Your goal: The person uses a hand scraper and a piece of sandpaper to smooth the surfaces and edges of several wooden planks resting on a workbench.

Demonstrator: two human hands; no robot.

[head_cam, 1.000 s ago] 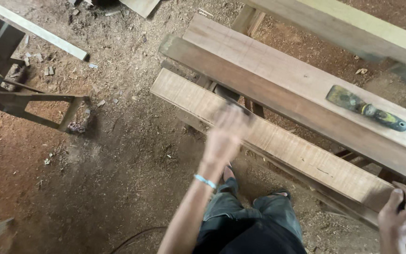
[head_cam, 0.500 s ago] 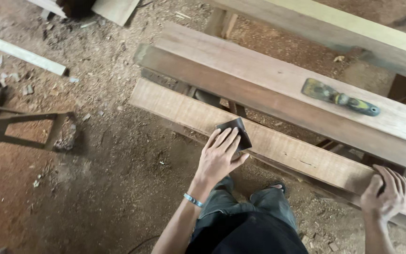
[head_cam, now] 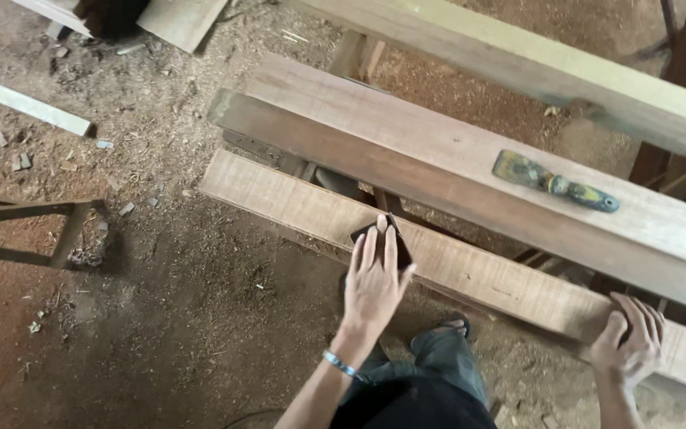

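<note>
My left hand (head_cam: 375,282) lies flat, fingers stretched out, pressing a dark sanding pad (head_cam: 388,230) onto the near wooden plank (head_cam: 279,195). A thin bracelet circles that wrist. My right hand (head_cam: 635,343) curls over the near edge of the same plank, far to the right. The plank runs diagonally from upper left to lower right, over dark supports. My legs and a sandalled foot show below it.
A wider, thicker plank (head_cam: 438,151) lies just behind, with a yellow-and-blue-handled scraper (head_cam: 556,183) on it. A pale beam (head_cam: 533,67) crosses the top. The dirt floor is covered in sawdust, with a metal frame (head_cam: 33,230) at the left and wood offcuts (head_cam: 25,103) beyond.
My left hand was blurred in motion a second ago; now it lies still and flat on the pad, a little further right along the plank. My right hand keeps its grip.
</note>
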